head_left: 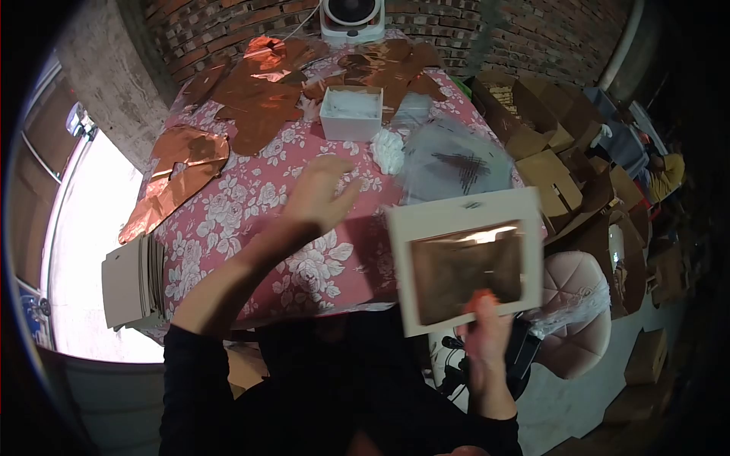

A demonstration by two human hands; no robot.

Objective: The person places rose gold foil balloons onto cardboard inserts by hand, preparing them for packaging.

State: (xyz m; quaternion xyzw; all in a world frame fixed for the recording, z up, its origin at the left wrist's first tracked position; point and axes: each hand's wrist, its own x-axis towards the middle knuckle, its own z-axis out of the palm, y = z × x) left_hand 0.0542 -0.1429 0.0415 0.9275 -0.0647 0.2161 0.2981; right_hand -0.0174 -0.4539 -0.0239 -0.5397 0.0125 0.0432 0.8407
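Note:
My right hand (pixel 488 334) grips the lower edge of a white card frame (pixel 401 281), the thumb pressed over its front. A shiny brown sheet or window fills its middle, and a small dark mark shows along the top border. The frame is held tilted over the table's right front corner. My left hand (pixel 323 194) hovers above the flowered tablecloth (pixel 220 201), fingers apart and holding nothing, slightly blurred. Beyond it stands an open white box (pixel 350 128) with whitish filling inside. A crumpled white wad (pixel 388 152) lies beside a pile of clear plastic sheets (pixel 456 163).
Copper-coloured foil pieces (pixel 258 106) spread over the table's far side, another (pixel 182 163) at the left. Grey cards (pixel 133 281) stand stacked at the left front edge. A fan (pixel 353 19) is at the back. Cardboard boxes (pixel 547 182) and a padded chair (pixel 574 311) are on the right.

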